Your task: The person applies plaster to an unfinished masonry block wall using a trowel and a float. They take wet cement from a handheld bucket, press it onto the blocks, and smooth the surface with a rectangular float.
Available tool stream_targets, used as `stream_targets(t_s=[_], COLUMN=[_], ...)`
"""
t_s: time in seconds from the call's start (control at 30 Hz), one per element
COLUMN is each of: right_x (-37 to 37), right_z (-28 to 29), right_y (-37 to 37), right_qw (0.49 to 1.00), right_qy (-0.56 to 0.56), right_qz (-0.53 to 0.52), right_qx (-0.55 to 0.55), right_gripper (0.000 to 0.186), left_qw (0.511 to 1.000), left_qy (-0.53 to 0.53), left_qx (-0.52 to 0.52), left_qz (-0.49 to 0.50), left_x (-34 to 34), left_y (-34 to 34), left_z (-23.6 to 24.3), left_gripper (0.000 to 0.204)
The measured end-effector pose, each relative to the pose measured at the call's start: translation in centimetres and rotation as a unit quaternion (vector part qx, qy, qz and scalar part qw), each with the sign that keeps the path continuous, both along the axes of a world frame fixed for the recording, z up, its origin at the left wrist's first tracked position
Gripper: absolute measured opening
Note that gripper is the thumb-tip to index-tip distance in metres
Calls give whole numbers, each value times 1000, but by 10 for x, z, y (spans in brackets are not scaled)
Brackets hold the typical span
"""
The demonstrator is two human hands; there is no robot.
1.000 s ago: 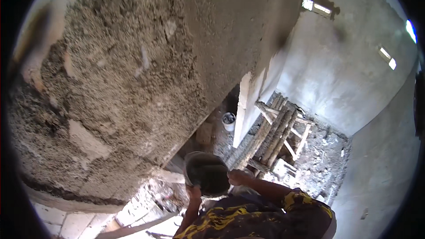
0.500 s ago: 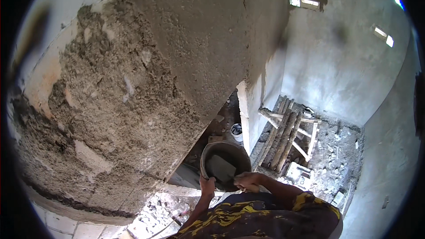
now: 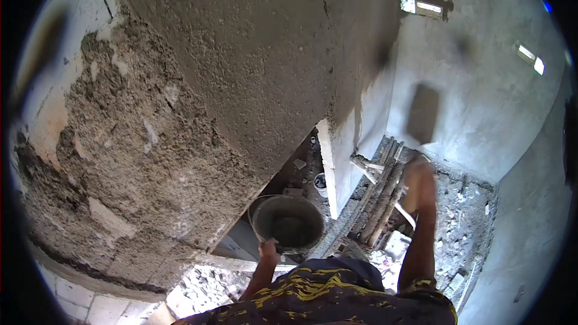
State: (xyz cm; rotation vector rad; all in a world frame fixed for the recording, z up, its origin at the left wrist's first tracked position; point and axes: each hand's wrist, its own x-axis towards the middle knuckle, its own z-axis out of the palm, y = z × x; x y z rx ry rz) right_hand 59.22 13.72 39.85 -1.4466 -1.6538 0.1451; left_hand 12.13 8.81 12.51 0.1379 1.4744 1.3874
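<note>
One trowel (image 3: 423, 113) in closed right fingers (image 3: 421, 168), now out of the bucket (image 3: 312, 225), left fingers (image 3: 270, 245) around its rim.

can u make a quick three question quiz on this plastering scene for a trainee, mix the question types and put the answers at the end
1. True or false: the left hand touches the rim of the dark grey, round bucket.

2. Multiple choice: what does the right hand hold?
a) a long-handled brush
b) a trowel with a flat, rectangular blade
c) a claw hammer

3. Fill the gap: in the picture, the small, white, round pail is to the ____ of the rough, round wooden poles.

Key: 1. True; 2. b; 3. left
</note>
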Motion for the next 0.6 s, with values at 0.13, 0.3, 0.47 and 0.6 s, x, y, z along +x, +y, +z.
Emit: stream_targets(t_s=[0.13,0.3,0.47,0.6], right_x=[72,138,-146,-282], right_z=[91,95,-24,-65], right_y=[29,121,206,62], right_qw=[859,554,982,921], right_qy=[355,172,68,99], right_qz=[-270,-654,55,357], right_qx=[250,486,169,-117], right_gripper=[27,31,26,27], left_qw=[646,991,704,984], left_qy=[694,-21,682,-7], left_qx=[40,-85,144,-13], left_qz=[-316,96,-136,180], left_x=[-35,-6,-43,-50], left_y=[-60,-84,-177,-201], left_z=[-24,-29,-46,-12], left_gripper=[19,14,14,9])
